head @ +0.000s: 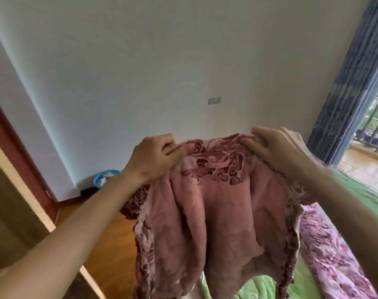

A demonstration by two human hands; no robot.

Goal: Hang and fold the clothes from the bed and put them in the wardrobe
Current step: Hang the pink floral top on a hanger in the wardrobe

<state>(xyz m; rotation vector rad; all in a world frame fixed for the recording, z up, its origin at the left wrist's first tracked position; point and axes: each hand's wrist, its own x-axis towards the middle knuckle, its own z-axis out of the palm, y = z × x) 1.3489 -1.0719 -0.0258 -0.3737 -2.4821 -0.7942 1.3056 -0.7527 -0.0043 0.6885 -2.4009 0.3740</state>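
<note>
Head view: at centre frame the left hand (153, 157) and right hand (276, 147) each pinch a shoulder of the pink floral jacket (218, 208), fingers curled round the cloth. The jacket hangs downward between them, lining toward the camera, above the green bed (360, 190) at lower right. Its long axis runs vertically; both hands are equally near.

A home bedroom: a bed (360, 190) with green sheet, blue curtain (343, 100), wooden floor (110, 244).

garment (216, 212): hem cut off below | basin (105, 178): contents too small
</note>
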